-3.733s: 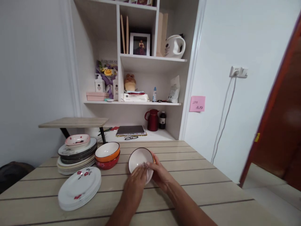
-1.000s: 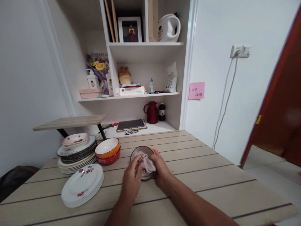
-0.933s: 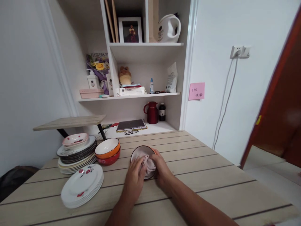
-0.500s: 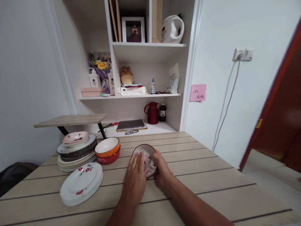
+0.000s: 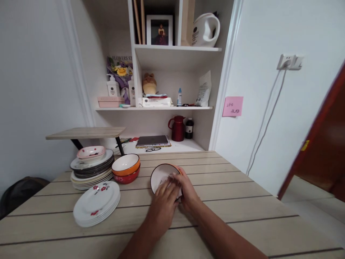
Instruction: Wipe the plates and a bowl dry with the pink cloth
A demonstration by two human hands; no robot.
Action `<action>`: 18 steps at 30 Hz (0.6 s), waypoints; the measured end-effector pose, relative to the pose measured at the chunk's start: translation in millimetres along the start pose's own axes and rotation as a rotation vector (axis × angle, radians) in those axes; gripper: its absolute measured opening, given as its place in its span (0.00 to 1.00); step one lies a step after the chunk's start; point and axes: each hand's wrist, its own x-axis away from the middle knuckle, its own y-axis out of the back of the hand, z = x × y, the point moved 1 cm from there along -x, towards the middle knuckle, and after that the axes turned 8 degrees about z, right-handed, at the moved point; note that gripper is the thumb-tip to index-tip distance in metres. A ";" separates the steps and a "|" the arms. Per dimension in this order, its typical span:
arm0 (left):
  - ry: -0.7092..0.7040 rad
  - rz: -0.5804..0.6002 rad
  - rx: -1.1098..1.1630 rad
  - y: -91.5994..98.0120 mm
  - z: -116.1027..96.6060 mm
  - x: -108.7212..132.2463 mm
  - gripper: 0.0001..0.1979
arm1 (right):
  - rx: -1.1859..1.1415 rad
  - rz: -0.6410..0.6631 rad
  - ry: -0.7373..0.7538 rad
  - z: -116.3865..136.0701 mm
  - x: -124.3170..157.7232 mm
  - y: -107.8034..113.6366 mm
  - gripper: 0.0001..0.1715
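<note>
A bowl with a white inside, a dark rim and a bit of orange outer wall is tilted toward me over the table. My right hand grips its right side, thumb over the rim. My left hand reaches into the bowl with its fingers together, pressing a pale pinkish cloth to the inner wall. Most of the cloth is hidden beneath the fingers. To the left, an orange bowl is nested in a red bowl. Nearer me lies a stack of white plates with red flowers.
Further left, a taller plate stack carries a pink-rimmed dish. Behind it stands a small raised shelf on black legs. Eyeglasses, a laptop and a red jug are at the back.
The bowl has tilted further, showing its orange side on the right. My left hand has moved right and closer to my right hand, covering more of the cloth. The view has shifted slightly.
</note>
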 end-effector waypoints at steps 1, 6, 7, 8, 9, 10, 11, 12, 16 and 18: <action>-0.015 -0.004 0.009 2.9 1.0 -0.9 0.34 | 0.022 0.014 0.005 2.9 -0.1 0.5 0.23; -0.060 0.011 -0.028 13.5 4.4 -7.0 0.30 | 0.163 0.085 -0.043 24.5 -2.4 12.2 0.22; -0.066 0.031 -0.052 13.4 4.4 -8.2 0.28 | 0.198 0.105 -0.070 29.4 -2.6 15.9 0.21; -0.074 0.051 -0.075 12.7 4.3 -9.2 0.27 | 0.230 0.127 -0.096 34.0 -2.7 19.6 0.20; -0.084 0.068 -0.095 11.6 4.0 -10.1 0.25 | 0.253 0.149 -0.120 38.2 -2.9 23.2 0.19; -0.096 0.075 -0.113 10.3 3.8 -10.6 0.24 | 0.266 0.171 -0.143 41.7 -3.1 26.5 0.19; -0.109 0.068 -0.131 9.2 3.6 -10.9 0.22 | 0.269 0.193 -0.167 44.5 -3.3 29.4 0.19; -0.122 0.048 -0.153 8.5 3.4 -10.9 0.20 | 0.261 0.213 -0.194 46.4 -3.6 31.8 0.19; -0.172 -0.078 -0.257 9.5 2.9 -7.4 0.16 | 0.174 0.233 -0.248 45.4 -4.8 35.7 0.23; -0.183 -0.128 -0.318 10.2 2.6 -4.8 0.15 | 0.095 0.199 -0.230 40.6 -4.8 34.0 0.26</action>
